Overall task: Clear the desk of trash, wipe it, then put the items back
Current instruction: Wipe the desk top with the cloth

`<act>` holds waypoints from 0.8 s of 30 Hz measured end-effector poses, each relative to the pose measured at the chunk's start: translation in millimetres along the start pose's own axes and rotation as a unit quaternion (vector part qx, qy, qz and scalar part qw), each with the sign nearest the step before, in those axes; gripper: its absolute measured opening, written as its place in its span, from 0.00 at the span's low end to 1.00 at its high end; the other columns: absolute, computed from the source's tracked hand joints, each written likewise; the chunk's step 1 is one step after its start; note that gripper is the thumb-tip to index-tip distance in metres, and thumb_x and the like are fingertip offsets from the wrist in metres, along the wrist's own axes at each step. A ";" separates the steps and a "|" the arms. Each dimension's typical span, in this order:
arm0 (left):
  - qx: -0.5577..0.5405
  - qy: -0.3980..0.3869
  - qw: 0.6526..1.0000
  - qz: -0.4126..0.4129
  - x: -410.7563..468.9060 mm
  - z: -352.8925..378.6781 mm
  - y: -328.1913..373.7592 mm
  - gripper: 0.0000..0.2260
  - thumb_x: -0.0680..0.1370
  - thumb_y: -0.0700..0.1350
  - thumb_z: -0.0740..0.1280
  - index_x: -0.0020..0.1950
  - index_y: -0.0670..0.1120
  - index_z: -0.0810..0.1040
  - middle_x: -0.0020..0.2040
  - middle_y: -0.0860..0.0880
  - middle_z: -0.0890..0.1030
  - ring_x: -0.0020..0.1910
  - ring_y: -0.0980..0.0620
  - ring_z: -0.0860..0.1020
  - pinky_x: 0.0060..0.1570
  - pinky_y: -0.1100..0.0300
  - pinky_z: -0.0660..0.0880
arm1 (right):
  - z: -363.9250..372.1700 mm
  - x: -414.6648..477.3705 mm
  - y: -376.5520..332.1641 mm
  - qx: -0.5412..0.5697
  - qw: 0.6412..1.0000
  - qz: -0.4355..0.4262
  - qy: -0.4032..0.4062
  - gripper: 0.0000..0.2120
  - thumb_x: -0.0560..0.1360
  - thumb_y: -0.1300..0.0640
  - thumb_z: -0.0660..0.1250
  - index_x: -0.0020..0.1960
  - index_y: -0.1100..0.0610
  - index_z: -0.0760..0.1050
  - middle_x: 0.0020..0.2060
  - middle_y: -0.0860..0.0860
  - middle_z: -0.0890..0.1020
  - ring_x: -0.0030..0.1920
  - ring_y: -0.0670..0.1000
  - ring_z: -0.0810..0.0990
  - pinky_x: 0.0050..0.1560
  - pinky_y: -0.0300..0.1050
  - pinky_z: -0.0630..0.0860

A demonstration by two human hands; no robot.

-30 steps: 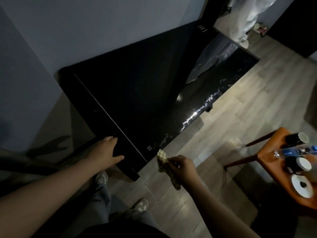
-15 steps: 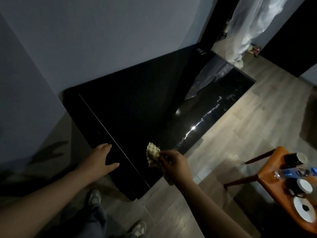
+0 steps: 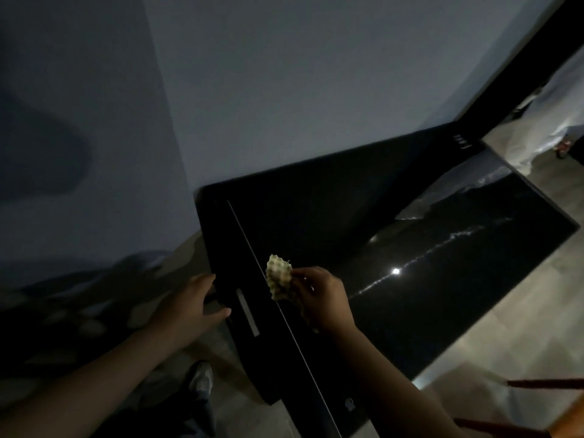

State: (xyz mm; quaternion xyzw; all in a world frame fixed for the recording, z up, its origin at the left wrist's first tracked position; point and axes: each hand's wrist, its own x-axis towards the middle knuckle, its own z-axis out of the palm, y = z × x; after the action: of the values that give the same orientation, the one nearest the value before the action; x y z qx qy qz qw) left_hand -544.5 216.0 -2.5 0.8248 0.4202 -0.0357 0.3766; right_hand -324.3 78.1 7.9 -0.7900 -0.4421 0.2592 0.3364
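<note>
A glossy black desk runs along the grey wall, its top bare and reflecting a lamp. My right hand pinches a pale waffle-textured cloth and holds it just above the desk's left part, near the thin seam line. My left hand rests with straight fingers on the desk's left end edge, thumb spread towards the front.
The grey wall backs the desk. Wood-look floor lies to the right and front. Dark red chair legs poke in at the lower right. My shoe shows below the desk's left end.
My right hand has carried the cloth forward from the desk's front corner onto its left part. The view has swung left and the orange stool with cups has left the frame.
</note>
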 end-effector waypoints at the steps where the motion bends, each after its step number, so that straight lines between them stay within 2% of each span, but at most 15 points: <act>1: -0.002 0.004 1.000 -0.009 2.4 -3.8 -4.0 0.39 0.68 0.59 0.73 0.72 0.42 0.67 0.71 0.43 0.68 0.70 0.45 0.67 0.63 0.62 0.62 | 5.8 10.4 -2.9 -0.001 1.000 -0.006 -0.002 0.11 0.77 0.56 0.66 0.59 0.52 0.79 0.52 0.44 0.79 0.49 0.41 0.78 0.49 0.32 0.75; 3: 0.001 0.009 1.000 -0.014 9.3 -8.3 -11.7 0.38 0.69 0.60 0.72 0.73 0.43 0.66 0.71 0.43 0.67 0.70 0.45 0.67 0.66 0.60 0.62 | 17.0 29.7 -7.6 0.000 1.000 -0.017 -0.011 0.12 0.77 0.57 0.66 0.60 0.53 0.79 0.52 0.45 0.79 0.49 0.39 0.78 0.48 0.29 0.74; 5: 0.019 0.011 1.000 -0.021 18.4 -12.7 -20.3 0.36 0.72 0.57 0.71 0.74 0.43 0.64 0.73 0.43 0.65 0.73 0.46 0.64 0.70 0.59 0.59 | 29.1 48.2 -10.5 -0.004 0.999 -0.030 -0.011 0.12 0.77 0.58 0.67 0.60 0.53 0.78 0.51 0.44 0.79 0.49 0.38 0.77 0.48 0.28 0.73; 8: 0.030 0.004 0.999 -0.028 31.3 -18.2 -35.6 0.35 0.74 0.55 0.70 0.76 0.45 0.61 0.76 0.45 0.62 0.74 0.48 0.61 0.72 0.59 0.58 | 39.7 73.2 -14.9 -0.023 0.998 -0.060 -0.009 0.12 0.77 0.58 0.67 0.60 0.53 0.78 0.52 0.46 0.80 0.50 0.41 0.78 0.50 0.35 0.76; 10: 0.029 0.000 0.999 -0.040 40.7 -21.3 -45.3 0.38 0.72 0.62 0.68 0.76 0.46 0.62 0.75 0.46 0.63 0.74 0.48 0.63 0.72 0.57 0.60 | 45.7 93.9 -19.6 -0.034 0.996 -0.075 -0.023 0.13 0.77 0.57 0.67 0.61 0.54 0.77 0.53 0.47 0.80 0.52 0.43 0.78 0.53 0.41 0.78; 12: 0.030 0.004 0.998 -0.048 48.2 -24.7 -48.5 0.43 0.68 0.69 0.60 0.75 0.43 0.63 0.75 0.45 0.64 0.73 0.47 0.64 0.71 0.57 0.60 | 51.6 116.1 -26.5 -0.041 0.995 -0.088 -0.015 0.13 0.77 0.57 0.66 0.61 0.55 0.77 0.53 0.49 0.81 0.52 0.45 0.78 0.53 0.47 0.78; 13: 0.031 -0.002 0.998 -0.054 49.7 -27.5 -47.5 0.42 0.69 0.68 0.60 0.75 0.42 0.63 0.75 0.44 0.63 0.73 0.47 0.64 0.71 0.58 0.59 | 54.4 127.4 -30.8 -0.046 0.995 -0.094 -0.003 0.13 0.77 0.57 0.66 0.61 0.56 0.78 0.53 0.50 0.81 0.52 0.46 0.79 0.53 0.49 0.79; 15: 0.033 -0.018 0.997 -0.066 52.7 -29.9 -48.5 0.36 0.75 0.60 0.65 0.76 0.43 0.59 0.76 0.45 0.60 0.74 0.48 0.61 0.69 0.61 0.57 | 61.4 151.5 -40.3 -0.057 0.993 -0.102 0.015 0.13 0.77 0.58 0.66 0.61 0.58 0.78 0.53 0.53 0.81 0.52 0.49 0.79 0.53 0.51 0.79; 18: 0.013 -0.041 0.996 -0.078 61.2 -27.8 -60.9 0.38 0.76 0.61 0.63 0.78 0.46 0.50 0.78 0.48 0.54 0.75 0.50 0.57 0.69 0.64 0.56 | 73.9 191.4 -51.4 -0.069 0.991 -0.108 0.034 0.11 0.76 0.59 0.66 0.57 0.62 0.79 0.49 0.57 0.82 0.49 0.55 0.80 0.50 0.56 0.78; 22: 0.019 -0.030 0.996 -0.080 72.0 -29.6 -69.2 0.39 0.74 0.65 0.61 0.78 0.47 0.52 0.77 0.48 0.57 0.75 0.50 0.59 0.68 0.64 0.57 | 98.4 235.5 -56.1 -0.098 0.987 -0.116 0.041 0.10 0.74 0.59 0.68 0.51 0.65 0.80 0.46 0.60 0.82 0.46 0.59 0.80 0.46 0.58 0.78; 24: 0.031 -0.020 0.996 -0.083 77.2 -30.1 -73.6 0.38 0.75 0.64 0.63 0.77 0.48 0.54 0.77 0.48 0.58 0.75 0.50 0.59 0.69 0.64 0.56 | 111.2 247.1 -56.2 -0.102 0.985 -0.129 0.051 0.10 0.73 0.60 0.68 0.52 0.64 0.80 0.46 0.61 0.82 0.46 0.60 0.80 0.46 0.56 0.78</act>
State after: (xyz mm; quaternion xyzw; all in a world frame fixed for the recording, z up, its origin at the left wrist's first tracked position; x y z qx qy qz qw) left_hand -555.5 313.8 -53.5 0.7976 0.4780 -0.0964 0.3551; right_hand -315.1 348.9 -48.2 -0.7689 -0.5464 0.1271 0.3067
